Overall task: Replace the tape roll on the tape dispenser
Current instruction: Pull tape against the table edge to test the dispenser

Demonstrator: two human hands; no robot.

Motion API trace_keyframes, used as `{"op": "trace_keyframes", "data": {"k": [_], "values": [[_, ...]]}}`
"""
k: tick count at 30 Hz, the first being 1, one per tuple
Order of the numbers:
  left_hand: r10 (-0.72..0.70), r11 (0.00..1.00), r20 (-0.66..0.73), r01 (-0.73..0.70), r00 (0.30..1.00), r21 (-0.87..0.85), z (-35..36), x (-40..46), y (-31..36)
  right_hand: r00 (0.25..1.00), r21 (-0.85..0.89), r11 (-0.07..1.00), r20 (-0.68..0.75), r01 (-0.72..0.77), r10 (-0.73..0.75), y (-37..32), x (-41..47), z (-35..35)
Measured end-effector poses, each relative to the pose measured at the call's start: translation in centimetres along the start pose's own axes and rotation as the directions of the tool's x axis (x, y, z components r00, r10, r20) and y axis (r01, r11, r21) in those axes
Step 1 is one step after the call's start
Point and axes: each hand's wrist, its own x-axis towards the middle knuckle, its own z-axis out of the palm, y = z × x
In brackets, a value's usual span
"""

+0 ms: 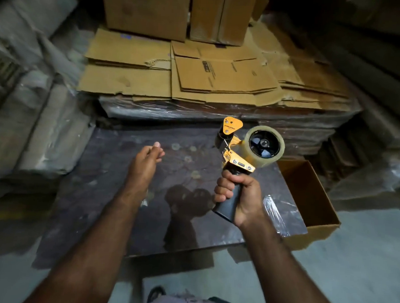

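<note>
My right hand [240, 195] grips the black handle of an orange and black tape dispenser [235, 153], held upright above the dark table. A roll of clear tape [271, 155] sits on the dispenser's black hub, on its right side. My left hand [147, 159] hovers to the left of the dispenser, apart from it, with fingers loosely curled and nothing visible in them.
A dark plastic-wrapped table top [122, 205] lies under both hands. An open cardboard box [316, 203] stands at its right edge. Flattened cardboard sheets [198, 77] are stacked behind, with upright boxes [174, 11] beyond. Wrapped bundles [22, 119] line the left.
</note>
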Motion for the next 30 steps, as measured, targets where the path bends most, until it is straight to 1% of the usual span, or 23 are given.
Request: {"op": "trace_keyframes", "data": {"k": [3, 7, 11, 13, 15, 16, 17, 19, 20, 22, 24, 25, 26, 27, 30], "values": [[0.008, 1.000, 0.000, -0.008, 1.000, 0.005, -1.1, 0.7, 0.3, 1.000, 0.008, 1.000, -0.008, -0.014, 0.014, 0.1, 1.0, 0.4], [0.023, 1.000, 0.021, -0.023, 1.000, 0.008, -1.2, 1.3, 0.9, 0.998, -0.086, 0.995, -0.049, -0.040, 0.036, -0.2, 1.5, 0.2], [0.057, 0.998, 0.066, -0.057, 0.996, 0.003, 1.3, 1.4, 2.1, 0.995, -0.160, 0.983, -0.064, -0.092, 0.082, -1.3, 1.7, -0.3], [0.073, 0.997, 0.096, -0.073, 0.993, -0.003, 3.0, 1.3, 2.9, 0.985, -0.208, 0.971, -0.145, -0.121, 0.091, -2.0, 1.8, -0.4], [0.089, 0.996, 0.113, -0.089, 0.990, -0.009, 4.6, 1.2, 3.7, 0.957, -0.310, 0.936, -0.277, -0.169, 0.081, -2.9, 1.8, -0.8], [0.098, 0.995, 0.118, -0.097, 0.988, -0.017, 5.4, 1.1, 4.1, 0.937, -0.393, 0.900, -0.346, -0.189, 0.046, -3.3, 1.9, -1.1], [0.108, 0.994, 0.119, -0.106, 0.987, -0.021, 6.1, 1.0, 4.5, 0.912, -0.493, 0.847, -0.409, -0.198, -0.024, -3.6, 2.0, -1.5], [0.116, 0.993, 0.103, -0.115, 0.988, -0.013, 7.5, 0.9, 4.9, 0.845, -0.701, 0.687, -0.474, -0.192, -0.248, -4.4, 2.2, -2.5], [0.109, 0.994, 0.093, -0.108, 0.990, -0.012, 8.2, 0.9, 5.0, 0.807, -0.786, 0.587, -0.470, -0.197, -0.358, -4.8, 2.3, -3.0], [0.080, 0.997, 0.084, -0.079, 0.993, -0.017, 9.6, 0.9, 5.1, 0.741, -0.891, 0.366, -0.433, -0.267, -0.513, -5.7, 2.2, -4.0], [0.045, 0.999, 0.076, -0.045, 0.996, -0.002, 10.9, 0.8, 4.6, 0.693, -0.907, 0.131, -0.394, -0.401, -0.604, -6.4, 2.2, -5.6], [0.030, 0.999, 0.067, -0.031, 0.997, 0.011, 11.6, 0.7, 4.2, 0.677, -0.894, 0.043, -0.369, -0.446, -0.637, -6.7, 2.1, -6.5], [0.016, 1.000, 0.059, -0.018, 0.998, 0.023, 12.2, 0.7, 3.7, 0.671, -0.887, -0.009, -0.343, -0.462, -0.658, -7.0, 2.2, -7.6], [0.004, 0.999, 0.054, -0.006, 0.999, 0.036, 12.8, 0.6, 3.2, 0.675, -0.887, -0.029, -0.329, -0.461, -0.661, -7.2, 2.4, -8.6], [-0.017, 0.995, 0.049, 0.012, 0.999, 0.098, 14.4, 0.4, 1.2, 0.690, -0.900, 0.000, -0.334, -0.436, -0.642, -7.2, 3.1, -11.6]]}}
